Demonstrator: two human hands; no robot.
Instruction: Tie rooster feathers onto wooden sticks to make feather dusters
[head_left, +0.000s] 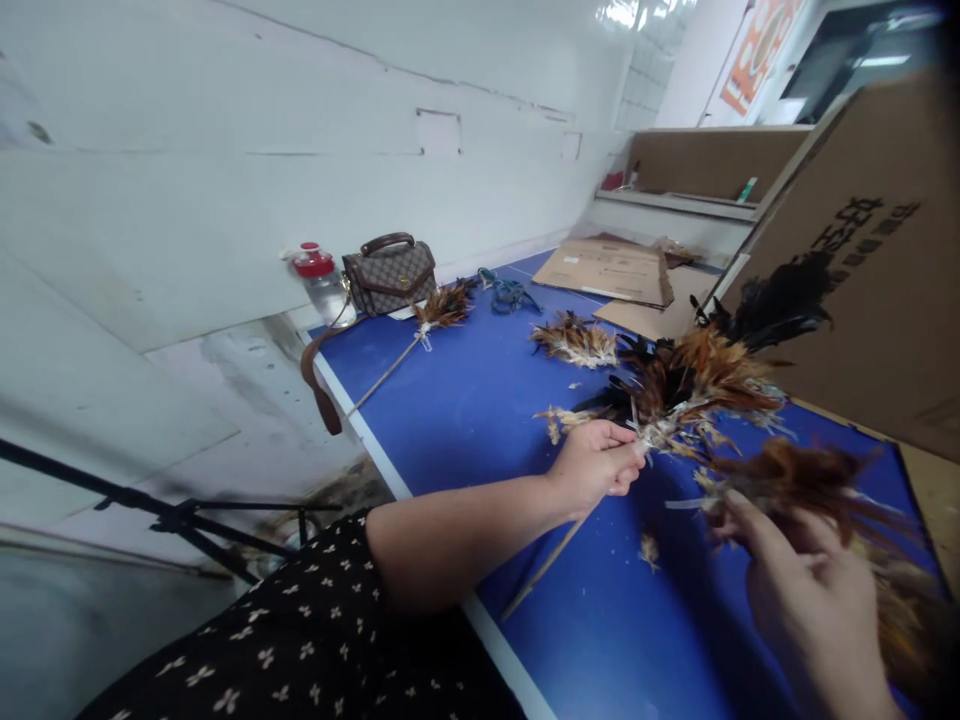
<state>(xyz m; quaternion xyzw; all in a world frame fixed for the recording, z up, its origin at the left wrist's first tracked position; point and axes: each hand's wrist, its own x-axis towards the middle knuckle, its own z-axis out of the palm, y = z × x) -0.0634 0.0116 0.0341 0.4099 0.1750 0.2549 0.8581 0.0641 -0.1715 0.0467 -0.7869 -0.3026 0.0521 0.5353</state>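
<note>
My left hand (600,462) is closed round the thin stick of a feather duster (694,385), just below its brown and black feathers. The bare end of that stick slants down toward the table's near edge. Out to the right, my right hand (795,560) pinches a bunch of brown feathers (795,475), blurred by motion, with a pale strip (684,504) sticking out at its left. The two hands are apart. A small tuft of feather (649,550) lies on the blue table (465,430) between them.
Another feather duster (442,305) lies near a patterned handbag (390,275) and a red-capped bottle (322,280). Loose feathers (576,340) rest mid-table. Flat cardboard (607,270) lies at the back; a tall cardboard sheet (877,260) stands right. A black tripod (187,520) stands left.
</note>
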